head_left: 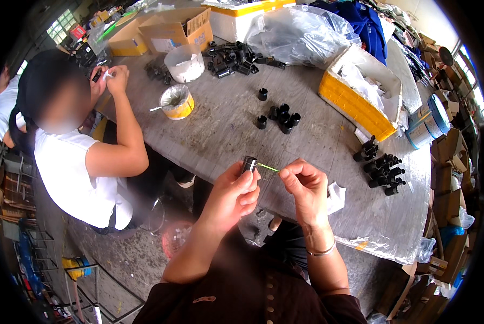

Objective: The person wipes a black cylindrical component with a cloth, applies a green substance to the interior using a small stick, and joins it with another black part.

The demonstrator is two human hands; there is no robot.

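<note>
In my left hand point(235, 195) is a small black cylindrical part point(249, 164), gripped upright between thumb and fingers. My right hand point(307, 186) pinches a thin yellow-green stick point(268, 168), whose far tip reaches to the side of the black part. Whether the tip touches it I cannot tell. Beyond my hands, several short black cylinders point(286, 125) stand in a loose group on the grey table point(220, 135). A crumpled white tissue point(336, 197) lies beside my right hand. To the right stands a cluster of black parts with narrower tops point(385, 171).
At the left, a co-worker point(80, 151) handles a small black part. A yellow-banded tub point(177, 102) and a translucent container point(185, 63) stand ahead, before a pile of black parts point(234, 58). A yellow-and-white foam box point(355, 102) and a tilted bucket point(427, 123) are at right.
</note>
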